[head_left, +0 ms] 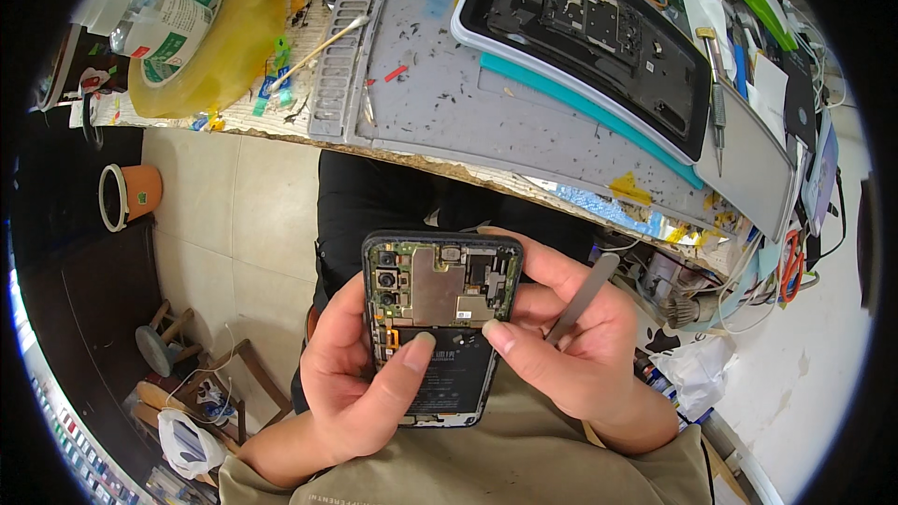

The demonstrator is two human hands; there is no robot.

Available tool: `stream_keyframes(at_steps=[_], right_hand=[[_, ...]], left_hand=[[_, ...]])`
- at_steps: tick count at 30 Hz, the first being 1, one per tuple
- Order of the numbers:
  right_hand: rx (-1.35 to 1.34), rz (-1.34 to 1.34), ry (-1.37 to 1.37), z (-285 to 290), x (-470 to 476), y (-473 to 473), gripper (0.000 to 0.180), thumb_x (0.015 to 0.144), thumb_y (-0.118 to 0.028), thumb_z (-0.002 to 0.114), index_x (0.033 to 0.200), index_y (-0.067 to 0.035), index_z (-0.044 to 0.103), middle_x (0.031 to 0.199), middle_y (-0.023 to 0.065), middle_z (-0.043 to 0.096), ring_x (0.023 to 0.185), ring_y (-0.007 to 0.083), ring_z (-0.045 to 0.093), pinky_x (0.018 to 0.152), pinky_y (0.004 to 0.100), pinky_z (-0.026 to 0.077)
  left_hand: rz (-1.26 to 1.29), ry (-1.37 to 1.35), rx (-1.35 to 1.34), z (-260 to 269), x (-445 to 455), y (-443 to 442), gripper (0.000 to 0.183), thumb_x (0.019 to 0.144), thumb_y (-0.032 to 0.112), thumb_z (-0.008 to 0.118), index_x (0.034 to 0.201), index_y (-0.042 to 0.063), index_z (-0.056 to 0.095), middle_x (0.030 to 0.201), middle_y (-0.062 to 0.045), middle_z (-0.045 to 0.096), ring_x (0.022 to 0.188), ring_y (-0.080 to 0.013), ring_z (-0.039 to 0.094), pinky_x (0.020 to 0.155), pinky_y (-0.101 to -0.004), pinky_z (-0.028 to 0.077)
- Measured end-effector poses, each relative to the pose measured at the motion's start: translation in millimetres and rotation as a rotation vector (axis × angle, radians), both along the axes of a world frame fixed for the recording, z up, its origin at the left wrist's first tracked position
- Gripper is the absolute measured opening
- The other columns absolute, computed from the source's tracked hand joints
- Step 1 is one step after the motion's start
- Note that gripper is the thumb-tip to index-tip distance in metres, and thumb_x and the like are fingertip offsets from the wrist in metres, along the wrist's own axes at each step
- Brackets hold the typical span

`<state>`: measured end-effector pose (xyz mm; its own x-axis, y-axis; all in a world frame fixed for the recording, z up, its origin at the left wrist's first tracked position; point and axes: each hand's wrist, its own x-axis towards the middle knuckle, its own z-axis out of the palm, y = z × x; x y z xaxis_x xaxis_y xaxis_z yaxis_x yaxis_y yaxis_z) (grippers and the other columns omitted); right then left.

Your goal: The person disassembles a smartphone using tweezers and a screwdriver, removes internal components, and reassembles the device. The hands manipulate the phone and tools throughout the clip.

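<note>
An opened smartphone (pixel 438 294) lies face down between my hands above my lap, its circuit board, camera modules and black battery (pixel 449 379) exposed. My left hand (pixel 372 379) grips its left side, the thumb resting over the battery. On the other side my right hand (pixel 575 337) holds the phone's right edge, with the thumb near the battery's top corner. A flat metal pry blade (pixel 584 298) is tucked between the fingers of that same hand and points up to the right. The fingers beneath the phone are partly hidden.
Beyond the phone, the workbench edge (pixel 449 172) crosses the view. On it are a grey mat (pixel 421 98), a removed phone housing in a tray (pixel 596 35), a precision screwdriver (pixel 717 102), a cotton swab (pixel 319 52), a large tape roll (pixel 245 49) and a bottle (pixel 158 21).
</note>
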<state>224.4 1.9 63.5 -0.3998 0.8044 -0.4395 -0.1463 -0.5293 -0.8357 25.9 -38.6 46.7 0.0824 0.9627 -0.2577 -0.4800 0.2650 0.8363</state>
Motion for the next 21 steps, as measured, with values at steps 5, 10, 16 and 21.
stream_keyframes(at_steps=[5,10,16,21], right_hand=[[-0.032,-0.035,0.075,-1,-2,0,0.059,0.093,0.011,0.055,0.148,0.011,0.033,0.128,0.0207,0.064,0.112,0.0156,0.062,0.089,0.0265,0.046],[-0.115,-0.072,0.167,0,-3,1,0.052,0.091,0.011,0.057,0.141,0.014,0.042,0.125,0.0209,0.066,0.115,0.0196,0.063,0.098,0.0311,0.049],[-0.147,-0.07,0.168,-1,0,0,0.039,0.092,0.008,0.06,0.13,0.014,0.054,0.12,0.019,0.068,0.11,0.0184,0.065,0.094,0.0306,0.052],[-0.112,0.021,0.078,-4,8,-2,0.039,0.093,0.007,0.061,0.13,0.014,0.054,0.121,0.0189,0.067,0.11,0.0178,0.065,0.093,0.029,0.051]], left_hand=[[-0.018,0.051,-0.044,1,1,0,0.06,0.093,-0.011,0.059,0.147,-0.009,0.033,0.133,-0.014,0.059,0.118,-0.0156,0.06,0.101,-0.0286,0.046],[-0.028,0.112,-0.04,2,1,1,0.057,0.093,-0.009,0.06,0.145,-0.009,0.036,0.13,-0.014,0.061,0.116,-0.0151,0.06,0.1,-0.0281,0.047],[-0.03,0.128,-0.033,5,5,1,0.054,0.093,-0.01,0.061,0.142,-0.007,0.039,0.128,-0.014,0.063,0.113,-0.0147,0.062,0.098,-0.0282,0.048],[-0.03,0.118,-0.036,6,9,2,0.048,0.091,-0.01,0.064,0.135,-0.006,0.046,0.122,-0.013,0.065,0.108,-0.0144,0.064,0.096,-0.0285,0.05]])
